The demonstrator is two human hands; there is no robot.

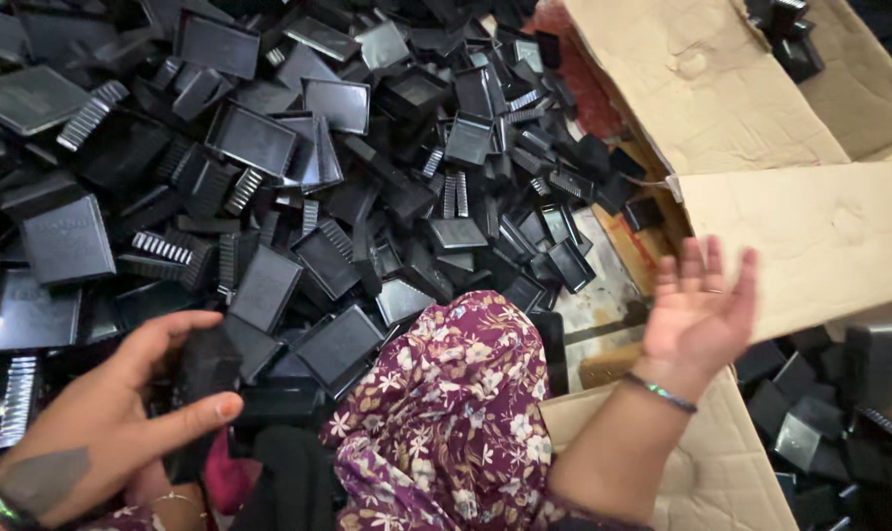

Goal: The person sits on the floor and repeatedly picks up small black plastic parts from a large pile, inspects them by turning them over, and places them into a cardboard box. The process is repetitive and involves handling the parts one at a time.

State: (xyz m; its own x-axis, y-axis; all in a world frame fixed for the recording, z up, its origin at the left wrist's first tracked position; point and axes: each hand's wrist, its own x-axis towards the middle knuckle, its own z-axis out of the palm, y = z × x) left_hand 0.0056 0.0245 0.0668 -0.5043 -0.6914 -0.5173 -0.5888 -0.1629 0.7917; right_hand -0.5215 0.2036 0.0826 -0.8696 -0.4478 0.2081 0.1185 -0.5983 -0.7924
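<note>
Down low, left hand fingers clasp a black plastic piece (thumb beneath); right hand splayed, empty.

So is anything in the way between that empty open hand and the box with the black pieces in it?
Nothing visible blocks it. The right hand is open above the cardboard flap, and the box of black plastic pieces lies just beside it, uncovered.

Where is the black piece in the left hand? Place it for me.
In the head view, the black piece sits low on the left, in the grip of the left hand, at the near edge of the pile of black plastic parts, beside the floral cloth.
</note>
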